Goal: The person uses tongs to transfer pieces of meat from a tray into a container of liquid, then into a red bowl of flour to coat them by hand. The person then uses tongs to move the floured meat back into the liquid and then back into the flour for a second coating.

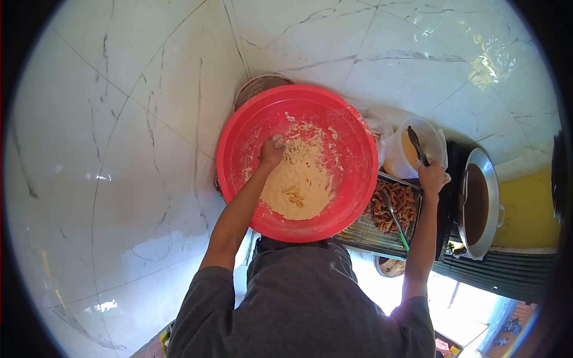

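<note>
left hand [271, 152] pressed, fingers curled, into soft sticky dough [298, 179] in red basin [352, 197] | right hand [432, 177] clamped on tongs [416, 145] over plastic tub [433, 134] | dough likely heavy, pliable; scoop from underneath

A wire tray [358, 234] of browned fried pieces [401, 201] sat on the white marble floor [119, 119], green-handled tongs [396, 223] lying across it. Beside it stood a wok of dark oil [477, 206]. A round sieve [253, 88] showed farther back.

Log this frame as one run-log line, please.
left hand: in flour, red basin | right hand: gripping tongs over tub | fried pieces on rack
</note>
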### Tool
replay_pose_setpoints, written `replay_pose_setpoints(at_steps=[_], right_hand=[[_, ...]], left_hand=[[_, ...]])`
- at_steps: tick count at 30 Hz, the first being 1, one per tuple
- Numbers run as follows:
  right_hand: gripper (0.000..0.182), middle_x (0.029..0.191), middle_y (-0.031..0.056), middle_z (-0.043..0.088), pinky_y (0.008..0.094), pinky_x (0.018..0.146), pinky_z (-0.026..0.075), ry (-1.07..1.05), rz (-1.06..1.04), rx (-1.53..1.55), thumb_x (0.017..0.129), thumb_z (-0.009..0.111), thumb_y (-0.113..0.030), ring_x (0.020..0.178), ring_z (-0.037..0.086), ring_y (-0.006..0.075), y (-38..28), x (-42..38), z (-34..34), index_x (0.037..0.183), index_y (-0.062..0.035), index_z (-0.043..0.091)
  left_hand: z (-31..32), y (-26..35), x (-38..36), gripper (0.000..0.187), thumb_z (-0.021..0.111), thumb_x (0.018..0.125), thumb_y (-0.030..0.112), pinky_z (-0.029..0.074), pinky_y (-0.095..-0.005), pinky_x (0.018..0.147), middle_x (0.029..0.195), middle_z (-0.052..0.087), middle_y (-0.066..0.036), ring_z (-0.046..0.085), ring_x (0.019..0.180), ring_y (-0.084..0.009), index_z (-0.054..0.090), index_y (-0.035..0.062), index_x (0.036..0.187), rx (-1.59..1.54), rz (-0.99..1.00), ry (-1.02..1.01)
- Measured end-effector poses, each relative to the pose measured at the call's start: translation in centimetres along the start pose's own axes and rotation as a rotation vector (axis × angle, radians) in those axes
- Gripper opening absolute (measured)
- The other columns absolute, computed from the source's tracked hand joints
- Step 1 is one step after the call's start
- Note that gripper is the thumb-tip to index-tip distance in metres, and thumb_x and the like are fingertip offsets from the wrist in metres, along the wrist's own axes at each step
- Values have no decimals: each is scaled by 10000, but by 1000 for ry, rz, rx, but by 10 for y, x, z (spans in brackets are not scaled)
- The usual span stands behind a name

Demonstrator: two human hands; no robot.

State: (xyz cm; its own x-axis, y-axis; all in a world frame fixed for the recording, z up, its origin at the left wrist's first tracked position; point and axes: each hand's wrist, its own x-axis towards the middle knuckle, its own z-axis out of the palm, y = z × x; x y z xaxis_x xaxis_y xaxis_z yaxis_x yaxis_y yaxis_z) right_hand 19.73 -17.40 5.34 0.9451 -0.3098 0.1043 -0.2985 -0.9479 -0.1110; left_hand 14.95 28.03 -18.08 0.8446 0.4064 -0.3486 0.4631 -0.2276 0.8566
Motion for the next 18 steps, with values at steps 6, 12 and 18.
replay_pose_setpoints(at_steps=[6,12,18], right_hand=[[461,1054,188,689,517,1001,362,14,4,-15,762,713,-369,1080,614,375,-1,-8,-3,1176,-169,689],[459,1075,211,677,500,999,385,16,1,30,761,709,-350,1089,607,385,-6,-12,-9,1174,-150,689],[457,1075,230,670,498,977,411,37,-10,22,763,708,-326,1091,599,400,-3,-17,-7,1169,-116,688]], left_hand=[[-2,4,-3,507,733,796,261,284,-669,1028,1204,660,-105,582,1175,-302,586,155,1270,4,54,16],[0,-4,2,498,714,804,243,285,-649,1043,1187,672,-82,592,1166,-286,584,141,1275,-96,67,-37],[-2,-1,-4,479,699,814,247,334,-617,1024,1168,680,-84,603,1146,-289,588,131,1266,4,35,-11]])
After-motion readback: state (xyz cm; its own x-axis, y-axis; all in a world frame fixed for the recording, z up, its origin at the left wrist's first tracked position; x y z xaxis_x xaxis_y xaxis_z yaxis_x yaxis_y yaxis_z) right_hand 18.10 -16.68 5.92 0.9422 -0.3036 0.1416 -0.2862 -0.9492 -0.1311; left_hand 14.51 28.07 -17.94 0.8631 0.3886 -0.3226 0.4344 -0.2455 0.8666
